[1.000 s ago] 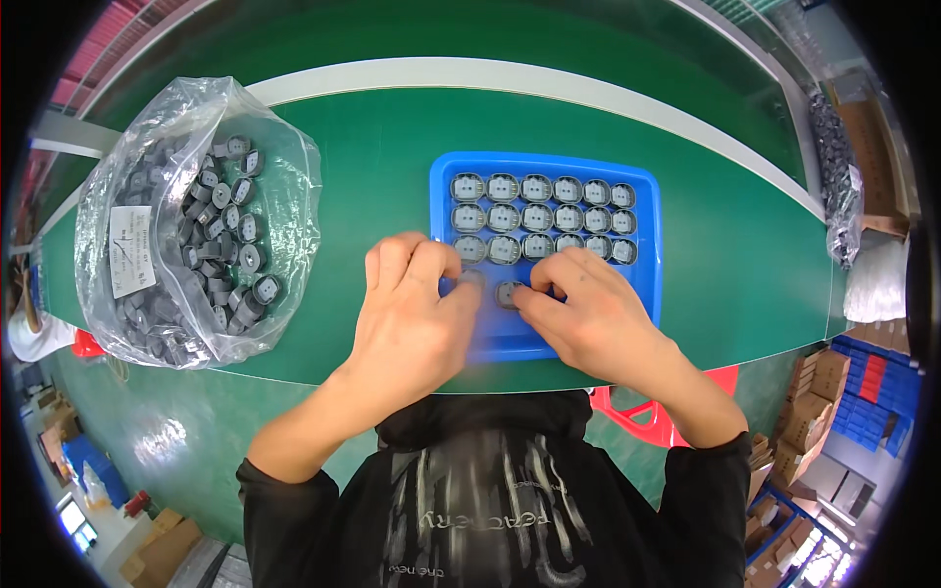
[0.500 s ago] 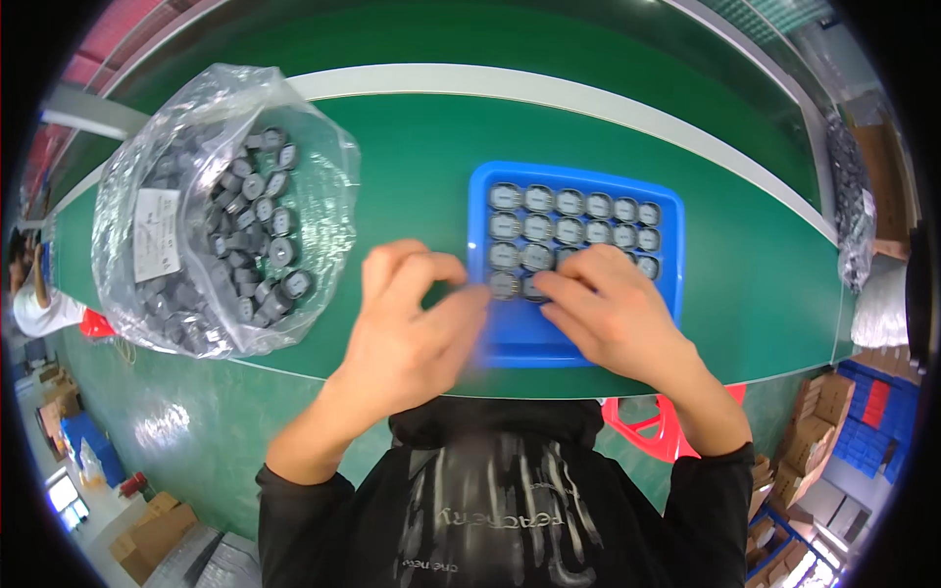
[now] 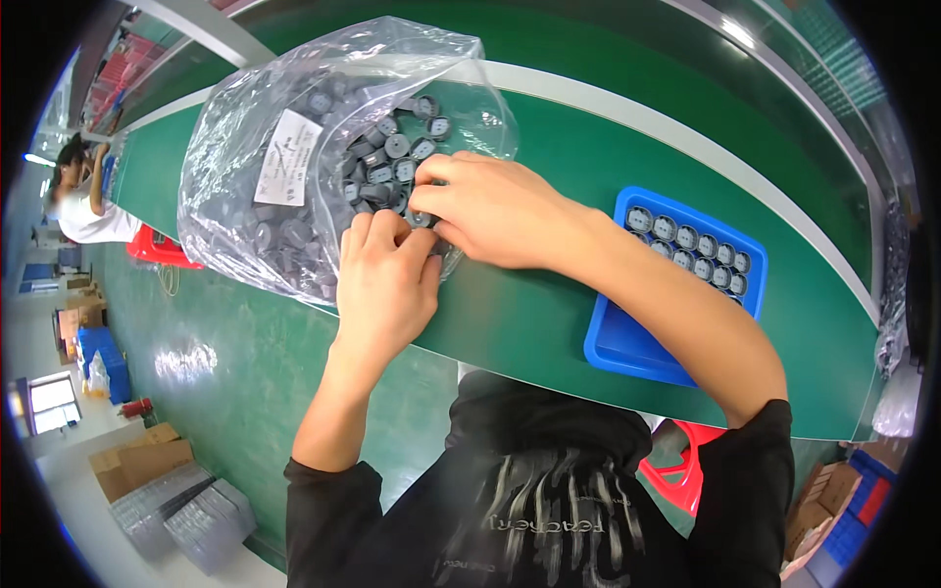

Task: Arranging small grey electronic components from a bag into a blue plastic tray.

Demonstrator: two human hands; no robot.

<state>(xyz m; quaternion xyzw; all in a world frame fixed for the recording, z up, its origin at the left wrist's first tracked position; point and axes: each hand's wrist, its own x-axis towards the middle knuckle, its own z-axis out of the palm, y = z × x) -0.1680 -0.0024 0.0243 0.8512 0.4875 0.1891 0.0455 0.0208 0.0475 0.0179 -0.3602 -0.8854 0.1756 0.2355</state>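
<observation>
Both hands are at the mouth of a clear plastic bag (image 3: pixel 230 196) heaped with small round grey plastic parts (image 3: pixel 377 171). My right hand (image 3: pixel 500 211) reaches across to the left, its fingers and thumb closing around a grey round part (image 3: pixel 420 219) at the near side of the heap. Close beside it, my left hand (image 3: pixel 384 279) has its fingers curled at the bag's front edge; whatever is under them is hidden. To the right, a blue tray (image 3: pixel 627 343) holds rows of similar parts standing on end, partly covered by my right forearm.
A white label (image 3: pixel 287 159) is on the bag. The green table (image 3: pixel 490 314) has a pale raised rail along its back. Red stools (image 3: pixel 676 470) stand below the table edge. At far left sits another person (image 3: pixel 93 201); cardboard boxes (image 3: pixel 142 461) are on the floor.
Both hands have left the blue tray and moved left to the bag, the right hand now crossing over. The view has turned left, so bag and tray appear farther right.
</observation>
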